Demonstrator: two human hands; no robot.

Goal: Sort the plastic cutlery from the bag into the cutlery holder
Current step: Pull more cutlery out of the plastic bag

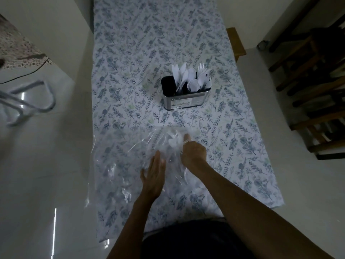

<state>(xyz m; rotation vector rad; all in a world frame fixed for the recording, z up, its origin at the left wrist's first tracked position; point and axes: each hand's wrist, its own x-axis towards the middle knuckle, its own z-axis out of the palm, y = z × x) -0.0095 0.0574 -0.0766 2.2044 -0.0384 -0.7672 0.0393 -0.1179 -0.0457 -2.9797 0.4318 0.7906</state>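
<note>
A clear plastic bag (123, 165) lies crumpled on the near half of the floral tablecloth. White plastic cutlery (174, 140) shows inside its far end. My right hand (194, 154) reaches into the bag with fingers curled round a piece of that cutlery. With straight fingers, my left hand (154, 174) lies flat on the bag just to the left. Farther back stands the metal cutlery holder (183, 99) with a black insert, holding several white knives, spoons and forks (190, 77).
The long table (242, 146) has a floral cloth and is narrow. A metal chair frame (28, 98) stands on the glossy floor at left. Dark wooden furniture (308, 81) crowds the right side. A wooden edge (236, 42) pokes out past the table's right rim.
</note>
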